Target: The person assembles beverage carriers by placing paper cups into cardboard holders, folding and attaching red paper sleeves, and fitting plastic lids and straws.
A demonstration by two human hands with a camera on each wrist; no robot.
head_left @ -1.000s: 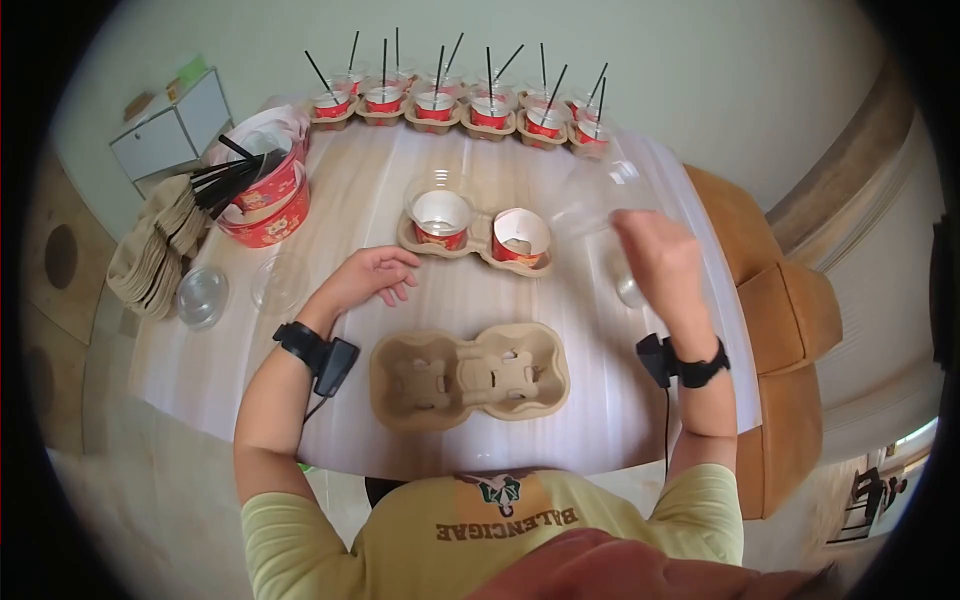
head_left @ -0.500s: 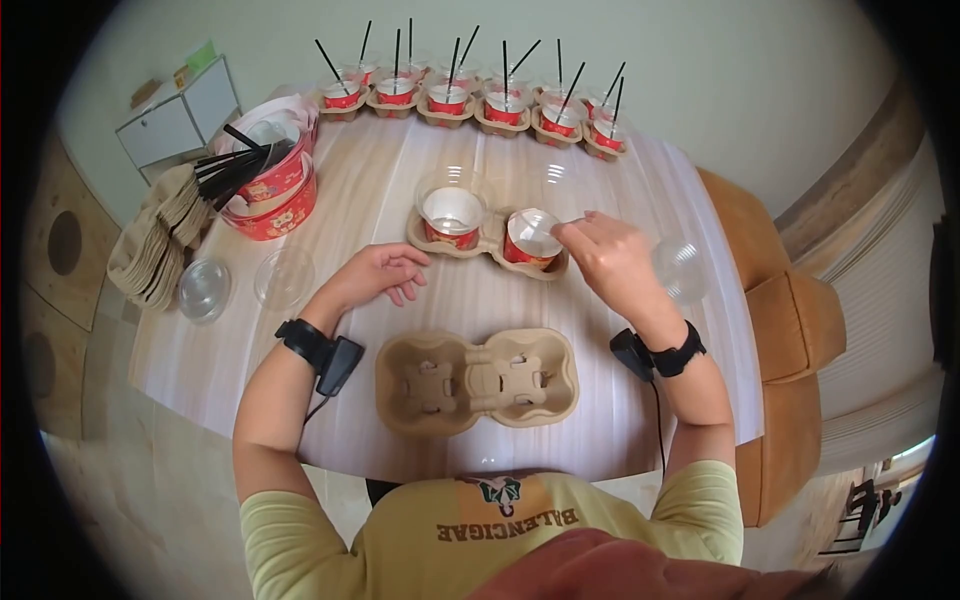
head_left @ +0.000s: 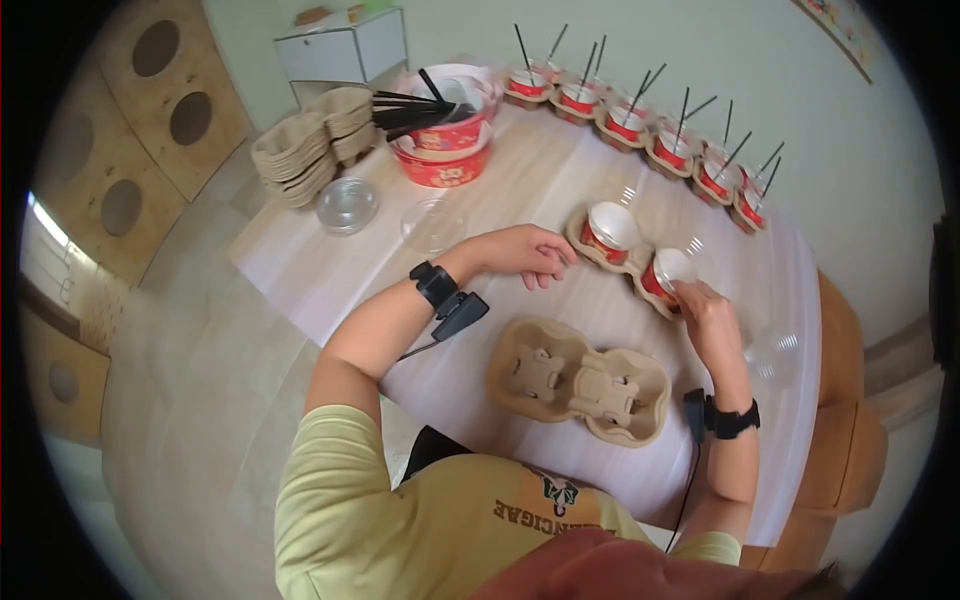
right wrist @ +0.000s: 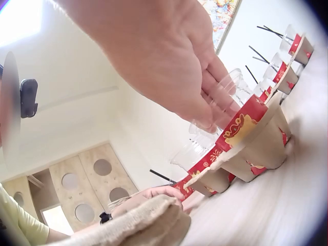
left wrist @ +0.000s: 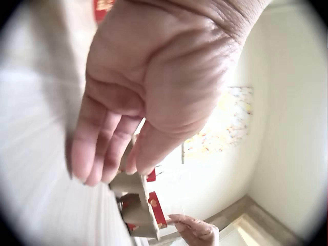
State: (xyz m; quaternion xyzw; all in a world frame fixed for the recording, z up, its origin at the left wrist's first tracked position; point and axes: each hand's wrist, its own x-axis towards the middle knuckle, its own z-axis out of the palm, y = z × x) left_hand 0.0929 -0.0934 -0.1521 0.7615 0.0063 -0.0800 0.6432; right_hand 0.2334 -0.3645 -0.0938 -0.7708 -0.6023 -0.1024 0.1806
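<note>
From where I stand, the right hand [head_left: 712, 312] is over the nearer-right red paper cup [head_left: 660, 285], fingers and thumb pinching a clear plastic cup [right wrist: 238, 84] at its mouth. That red cup sits in one well of a pulp carrier [head_left: 632, 267] on the counter [head_left: 540, 135]; its neighbour [head_left: 607, 247] fills the other. The left hand [head_left: 528, 250] lies just beside the carrier, fingers loosely bent, holding nothing.

I'd judge the step in hand to be seating the clear cup within the red one; next, it calls for settling it level and letting go without tipping the paper wall.

The right wrist view shows what the head view hides: the yellow figure printed on the red cup, and fingers seen through the clear plastic. Only the head view gives the bundle of black straws [head_left: 415, 105] and looks down into the unfilled pulp carrier [head_left: 575, 380] nearest the person.
</note>
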